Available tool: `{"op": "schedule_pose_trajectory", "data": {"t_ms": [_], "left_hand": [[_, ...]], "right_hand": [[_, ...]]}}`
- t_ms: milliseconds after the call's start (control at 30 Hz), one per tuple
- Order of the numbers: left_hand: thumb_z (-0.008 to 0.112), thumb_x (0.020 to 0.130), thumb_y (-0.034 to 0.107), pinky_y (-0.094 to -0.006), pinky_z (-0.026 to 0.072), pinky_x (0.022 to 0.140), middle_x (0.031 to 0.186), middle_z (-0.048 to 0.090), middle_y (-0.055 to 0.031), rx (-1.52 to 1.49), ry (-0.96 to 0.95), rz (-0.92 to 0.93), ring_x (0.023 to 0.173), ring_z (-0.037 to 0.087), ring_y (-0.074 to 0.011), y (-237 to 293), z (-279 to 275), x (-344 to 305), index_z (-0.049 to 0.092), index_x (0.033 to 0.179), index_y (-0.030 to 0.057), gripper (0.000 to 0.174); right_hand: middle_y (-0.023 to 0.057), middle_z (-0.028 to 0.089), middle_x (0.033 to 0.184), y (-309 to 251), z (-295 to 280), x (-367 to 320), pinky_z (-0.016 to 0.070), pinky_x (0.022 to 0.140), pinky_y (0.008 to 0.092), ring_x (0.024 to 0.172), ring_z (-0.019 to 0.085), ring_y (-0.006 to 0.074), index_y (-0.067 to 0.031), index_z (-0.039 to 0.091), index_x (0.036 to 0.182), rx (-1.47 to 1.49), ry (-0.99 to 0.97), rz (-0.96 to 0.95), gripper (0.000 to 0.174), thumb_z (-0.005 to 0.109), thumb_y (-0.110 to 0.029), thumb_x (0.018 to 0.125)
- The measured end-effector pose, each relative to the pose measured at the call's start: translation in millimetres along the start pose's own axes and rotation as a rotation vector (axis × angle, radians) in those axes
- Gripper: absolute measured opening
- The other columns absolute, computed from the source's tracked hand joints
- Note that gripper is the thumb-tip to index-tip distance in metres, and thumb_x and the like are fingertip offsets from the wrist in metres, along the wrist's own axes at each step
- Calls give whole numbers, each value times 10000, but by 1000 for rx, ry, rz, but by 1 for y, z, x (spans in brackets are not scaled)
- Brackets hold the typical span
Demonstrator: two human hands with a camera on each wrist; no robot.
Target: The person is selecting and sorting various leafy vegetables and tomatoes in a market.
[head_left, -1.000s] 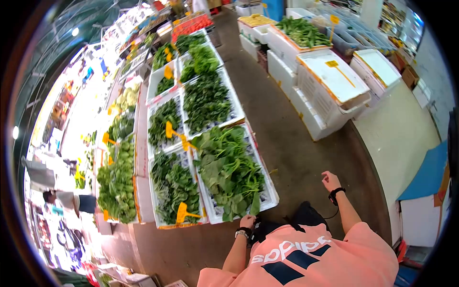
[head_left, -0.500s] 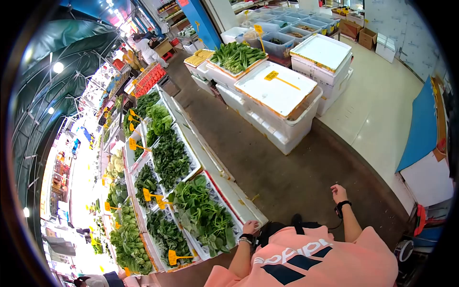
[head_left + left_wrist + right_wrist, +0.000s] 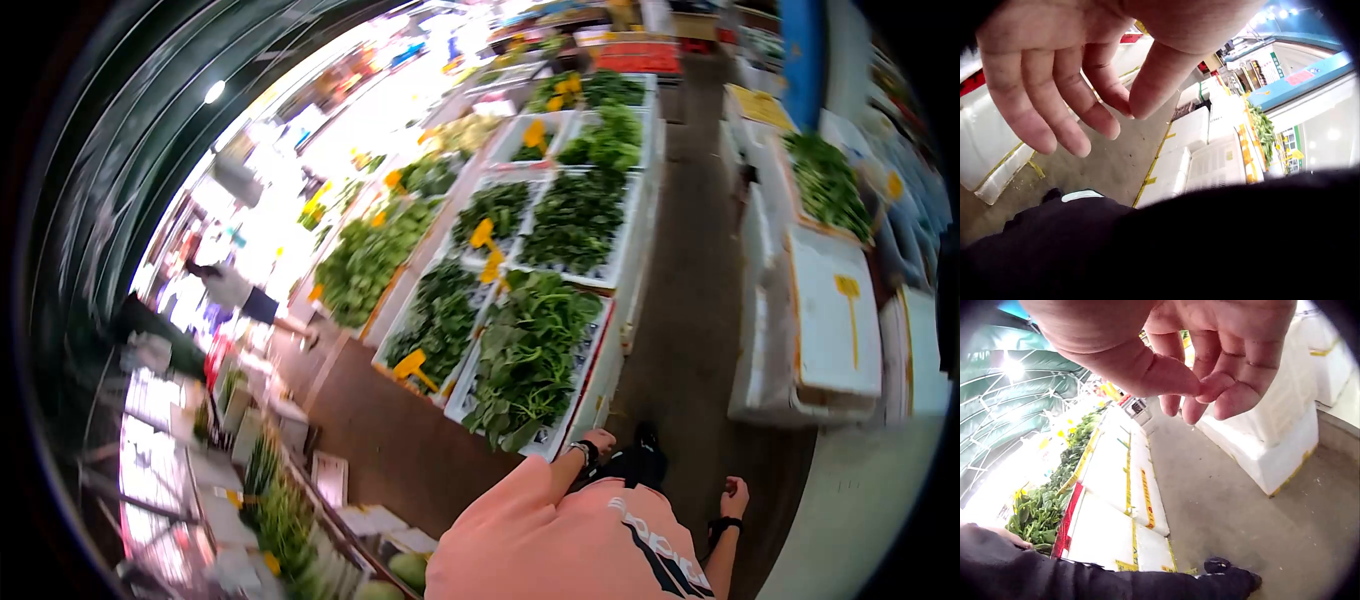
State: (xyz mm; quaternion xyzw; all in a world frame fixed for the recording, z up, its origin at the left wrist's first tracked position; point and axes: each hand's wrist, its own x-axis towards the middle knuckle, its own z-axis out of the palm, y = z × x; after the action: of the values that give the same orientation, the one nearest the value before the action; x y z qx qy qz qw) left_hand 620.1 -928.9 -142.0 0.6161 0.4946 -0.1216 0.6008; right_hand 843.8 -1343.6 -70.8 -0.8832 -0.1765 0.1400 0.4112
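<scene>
My left hand (image 3: pixel 600 440) is just off the near right corner of a white foam box (image 3: pixel 540 445) heaped with leafy greens (image 3: pixel 535 350). In the left wrist view its fingers (image 3: pixel 1035 106) hang loosely bent, with nothing in them. My right hand (image 3: pixel 735 497) hangs over the aisle, beside my body. The right wrist view shows its fingers (image 3: pixel 1235 394) loosely curled, thumb near the fingertips, holding nothing. Dark leafy greens (image 3: pixel 580 220) fill another box farther along the same row. Yellow price tags (image 3: pixel 412 366) stick up among the vegetables.
Across the brown aisle floor (image 3: pixel 690 300), stacked white boxes (image 3: pixel 835 310) bear a yellow tag and a bundle of greens (image 3: pixel 825 180). A blue pillar (image 3: pixel 803 65) rises behind. At lower left is another vegetable stall (image 3: pixel 280 510); a person (image 3: pixel 230 290) stands beyond the aisle.
The head view swung right, then back left, so the stall now sits nearer the middle. My left hand stays by the box corner; the right hand stays out at my side, both without a hold.
</scene>
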Motion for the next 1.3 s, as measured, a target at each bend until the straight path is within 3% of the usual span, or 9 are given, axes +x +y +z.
{"op": "schedule_pose_trajectory", "data": {"t_ms": [200,333,500,667,800,1067,1133,1167,1300], "left_hand": [[676,895,330,-395,569,734,866,754,-92,-58,81,-155,782,707,-235,62,-4,26,772,900,76,272],[643,943,313,-358,551,760,918,748,-78,-203,197,-11,842,699,-203,114,-4,60,747,964,69,266],[587,1044,306,-297,536,779,1032,739,-35,-294,160,182,947,684,-151,215,-4,65,704,1128,77,271],[571,1076,293,-279,521,826,1133,732,-35,-392,150,150,1041,673,-137,300,-1,79,674,1190,72,269],[557,1082,298,-276,528,809,1138,736,-28,-544,196,142,992,683,-114,359,2,123,682,1193,73,280],[470,1087,310,-376,568,817,1122,725,-89,-771,289,163,1000,712,-208,488,-24,215,674,1197,39,356],[519,1088,301,-314,563,714,1079,729,-50,-848,121,289,936,716,-169,506,-43,241,666,1183,74,287],[496,1080,295,-415,566,840,1095,737,-84,-930,113,248,1014,706,-224,517,-48,255,683,1170,64,310],[527,1039,183,-427,561,890,1117,730,-36,-1755,-19,11,1077,685,-238,581,-53,278,668,1131,77,198]], "right_hand": [[60,669,847,-33,18,185,521,740,312,795,652,166,-42,682,1086,36,-194,-220,337,523,101,826],[59,682,870,-73,35,306,516,730,298,770,633,143,-39,685,1102,53,-287,-225,310,560,82,846],[51,701,896,-144,73,393,540,716,302,783,660,139,-51,696,1112,148,-369,-351,252,635,4,874],[87,716,922,-244,103,462,568,749,320,798,693,176,-35,700,1113,76,-619,-549,231,662,-59,887],[99,710,916,-295,102,541,558,737,342,772,682,208,-36,706,1098,158,-665,-587,204,669,-81,903],[129,722,949,-324,79,684,563,790,379,842,699,265,-38,697,1113,300,-647,-489,218,651,-109,913],[106,735,951,-325,70,714,571,800,332,847,710,209,-31,688,1150,282,-637,-469,220,658,-69,935],[104,736,955,-327,67,728,572,804,329,852,710,202,-31,687,1153,295,-636,-426,217,654,-62,941],[78,730,946,-317,72,787,576,764,303,803,694,148,-32,677,1181,306,-614,-332,228,622,-9,961]]}}
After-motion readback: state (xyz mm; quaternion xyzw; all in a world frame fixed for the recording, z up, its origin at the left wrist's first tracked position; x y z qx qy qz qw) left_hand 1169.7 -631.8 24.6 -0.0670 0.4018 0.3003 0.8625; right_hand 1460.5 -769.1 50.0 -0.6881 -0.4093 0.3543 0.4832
